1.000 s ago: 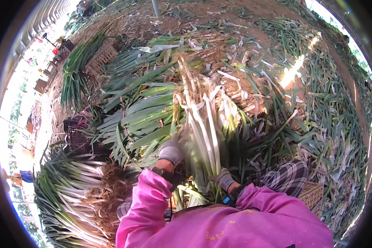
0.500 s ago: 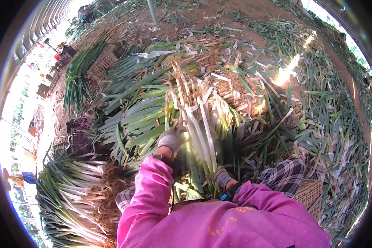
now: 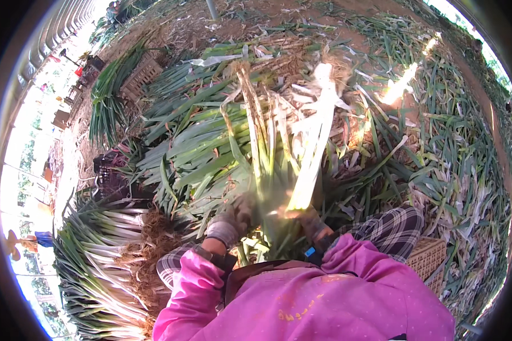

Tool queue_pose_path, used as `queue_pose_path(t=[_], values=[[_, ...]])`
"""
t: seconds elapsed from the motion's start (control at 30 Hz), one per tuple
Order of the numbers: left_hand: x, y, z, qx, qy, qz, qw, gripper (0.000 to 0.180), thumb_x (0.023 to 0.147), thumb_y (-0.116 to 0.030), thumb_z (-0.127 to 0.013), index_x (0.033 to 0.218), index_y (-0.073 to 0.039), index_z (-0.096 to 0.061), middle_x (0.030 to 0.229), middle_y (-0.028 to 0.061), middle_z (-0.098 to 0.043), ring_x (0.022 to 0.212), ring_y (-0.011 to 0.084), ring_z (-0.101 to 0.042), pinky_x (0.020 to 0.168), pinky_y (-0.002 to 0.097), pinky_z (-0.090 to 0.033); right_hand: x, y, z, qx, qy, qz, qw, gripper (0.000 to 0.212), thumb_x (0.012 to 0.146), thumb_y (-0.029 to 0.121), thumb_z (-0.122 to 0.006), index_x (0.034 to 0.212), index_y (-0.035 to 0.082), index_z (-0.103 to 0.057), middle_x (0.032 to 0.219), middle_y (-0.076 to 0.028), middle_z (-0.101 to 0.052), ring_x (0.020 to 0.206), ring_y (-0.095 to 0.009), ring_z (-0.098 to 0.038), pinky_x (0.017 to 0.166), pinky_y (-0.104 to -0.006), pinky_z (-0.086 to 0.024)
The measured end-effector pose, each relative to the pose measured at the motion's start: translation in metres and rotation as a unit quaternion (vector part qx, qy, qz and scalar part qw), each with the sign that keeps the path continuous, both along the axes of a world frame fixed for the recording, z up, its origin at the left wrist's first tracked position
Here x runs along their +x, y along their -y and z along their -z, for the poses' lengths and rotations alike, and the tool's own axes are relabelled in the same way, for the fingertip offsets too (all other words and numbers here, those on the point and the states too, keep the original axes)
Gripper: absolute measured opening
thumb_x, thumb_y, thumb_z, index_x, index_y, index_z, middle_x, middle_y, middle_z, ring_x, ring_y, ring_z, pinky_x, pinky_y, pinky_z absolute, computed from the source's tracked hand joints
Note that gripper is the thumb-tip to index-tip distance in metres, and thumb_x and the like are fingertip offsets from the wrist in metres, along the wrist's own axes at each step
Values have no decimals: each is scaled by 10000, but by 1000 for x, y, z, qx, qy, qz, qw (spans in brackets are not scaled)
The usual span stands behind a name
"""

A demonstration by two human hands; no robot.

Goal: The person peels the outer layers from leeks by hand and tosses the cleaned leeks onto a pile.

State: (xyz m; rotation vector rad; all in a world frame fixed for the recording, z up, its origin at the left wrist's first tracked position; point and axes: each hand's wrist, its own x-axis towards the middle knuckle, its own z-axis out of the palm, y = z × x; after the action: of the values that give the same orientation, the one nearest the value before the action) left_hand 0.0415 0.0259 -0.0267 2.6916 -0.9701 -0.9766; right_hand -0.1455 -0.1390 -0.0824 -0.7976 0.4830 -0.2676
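A thick bundle of large green onions (image 3: 314, 162) stands roots up in front of me, tilted to the right, with its white shanks in bright light. My right hand (image 3: 312, 223), in a grey glove, is closed round the lower, green part of it. To its left, my gloved left hand (image 3: 227, 225) is beside the leaves, and motion smears its fingers, so their grip is unclear. Between the hands, the leaves (image 3: 273, 227) are blurred. Several yellowish, dried stalks (image 3: 255, 128) rise just left of the white shanks.
At my left lies a pile of cleaned green onions (image 3: 105, 267), roots toward me. Uncleaned ones (image 3: 193, 148) spread out ahead. Stripped leaves (image 3: 449, 153) cover the ground at right. A tan crate (image 3: 426, 258) stands by my right knee, a dark crate (image 3: 109, 176) at left.
The white shanks have swung up and right, their roots now showing. My left hand has come down, away from the stalks. The right hand has moved slightly up.
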Motion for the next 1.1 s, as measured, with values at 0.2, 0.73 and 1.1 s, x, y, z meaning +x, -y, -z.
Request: queue_pose_path(t=[0.2,0.73,1.1], values=[[17,-35,96,24,-81,49,995,592,709,-404,-579,1122,-4,-436,891,206,-621,843,360,-606,719,429,-478,59,-14,130,-251,-21,-53,966,290,768,103,-635,1030,-9,-578,914,-78,-627,767,-160,-603,662,-268,-489],[47,4,-14,24,35,82,996,527,743,-405,-561,1073,-11,-442,836,219,-610,787,381,-595,677,445,-468,111,-51,130,-36,-248,-22,968,223,674,209,-717,840,79,-646,742,-57,-640,650,-175,-610,551,-318,-474],[42,5,-35,20,8,129,991,535,751,-440,-555,1067,-25,-436,785,219,-605,781,389,-589,669,457,-456,77,-40,122,-182,-276,15,944,251,624,160,-749,827,45,-657,764,-79,-648,670,-172,-617,580,-316,-502]])
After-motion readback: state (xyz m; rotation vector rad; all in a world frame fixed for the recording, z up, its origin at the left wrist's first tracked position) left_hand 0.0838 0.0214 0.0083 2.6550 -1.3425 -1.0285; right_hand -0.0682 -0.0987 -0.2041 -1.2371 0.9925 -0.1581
